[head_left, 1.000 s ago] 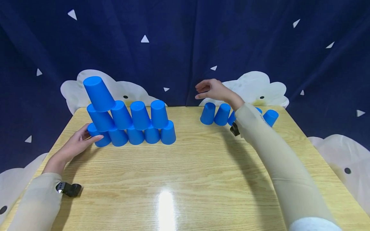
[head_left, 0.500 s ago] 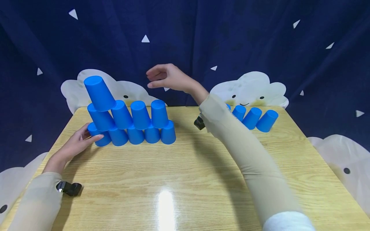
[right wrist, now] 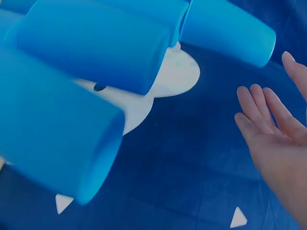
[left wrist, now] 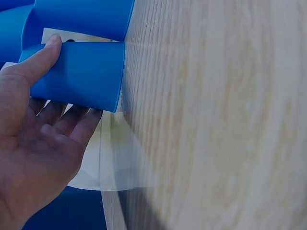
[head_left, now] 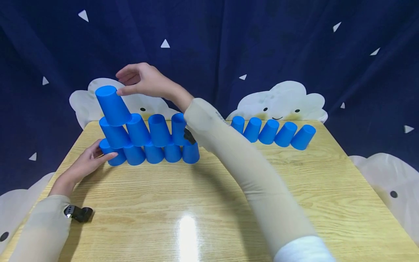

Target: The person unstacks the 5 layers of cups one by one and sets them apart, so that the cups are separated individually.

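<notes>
Blue cups stand upside down in a tiered stack at the left of the table. My left hand [head_left: 86,163] holds the leftmost bottom-row cup [left wrist: 79,76], its thumb on the near side and fingers on the far side. At the stack's left end a single top cup [head_left: 112,107] rests on the second-row cups [head_left: 159,130]. My right hand [head_left: 148,82] is beside and slightly above that top cup, with its thumb and fingers spread apart. In the right wrist view a gap shows between this right hand [right wrist: 278,134] and the top cup [right wrist: 230,31]; nothing is in its grasp.
A row of several more upside-down blue cups [head_left: 269,131] stands at the back right of the wooden table [head_left: 147,203]. Behind the table hangs a dark blue curtain [head_left: 196,36] with white clouds and triangles. My right forearm [head_left: 242,167] crosses before the stack's right end.
My right hand has swept left and upward from above the right-hand cup row to the top cup of the stack. My left hand and the cups have stayed in place.
</notes>
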`<control>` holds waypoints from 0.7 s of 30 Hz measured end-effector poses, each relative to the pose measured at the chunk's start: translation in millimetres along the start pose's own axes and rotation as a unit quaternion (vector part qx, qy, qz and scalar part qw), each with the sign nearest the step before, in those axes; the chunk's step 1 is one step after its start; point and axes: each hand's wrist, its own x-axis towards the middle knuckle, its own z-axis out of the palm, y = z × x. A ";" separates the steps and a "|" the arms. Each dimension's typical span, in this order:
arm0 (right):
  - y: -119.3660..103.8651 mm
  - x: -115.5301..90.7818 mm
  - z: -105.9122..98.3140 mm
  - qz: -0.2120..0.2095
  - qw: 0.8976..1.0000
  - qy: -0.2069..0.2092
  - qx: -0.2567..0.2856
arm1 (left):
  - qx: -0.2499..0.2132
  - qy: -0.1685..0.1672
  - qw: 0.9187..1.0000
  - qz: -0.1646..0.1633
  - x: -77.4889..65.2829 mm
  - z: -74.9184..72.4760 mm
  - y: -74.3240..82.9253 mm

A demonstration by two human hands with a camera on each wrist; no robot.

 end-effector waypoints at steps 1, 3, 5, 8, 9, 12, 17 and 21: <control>-2.1 2.5 2.4 0.003 1.000 -0.005 -0.002 | 0.000 -0.001 1.000 0.001 0.1 0.1 -0.2; -5.3 6.6 6.6 0.008 1.000 -0.015 -0.005 | 0.000 -0.001 1.000 0.001 0.4 0.4 -0.5; -7.1 9.0 10.4 0.010 1.000 -0.022 -0.009 | 0.001 -0.002 1.000 -0.002 0.5 0.7 -0.2; -8.3 11.8 15.2 0.015 0.999 -0.030 -0.012 | 0.001 -0.003 1.000 -0.003 1.3 0.8 0.0; -8.3 12.4 16.7 0.016 0.999 -0.033 -0.015 | 0.001 -0.004 1.000 -0.005 1.2 0.8 0.2; -8.1 13.6 21.1 0.018 0.999 -0.039 -0.029 | 0.000 -0.006 1.000 -0.002 1.1 1.2 0.3; -6.6 14.0 26.8 0.022 0.998 -0.038 -0.044 | -0.002 -0.008 1.000 -0.001 2.3 1.7 -0.4; -6.4 13.1 26.6 0.022 0.998 -0.036 -0.043 | -0.003 -0.009 1.000 -0.001 4.3 1.3 -0.3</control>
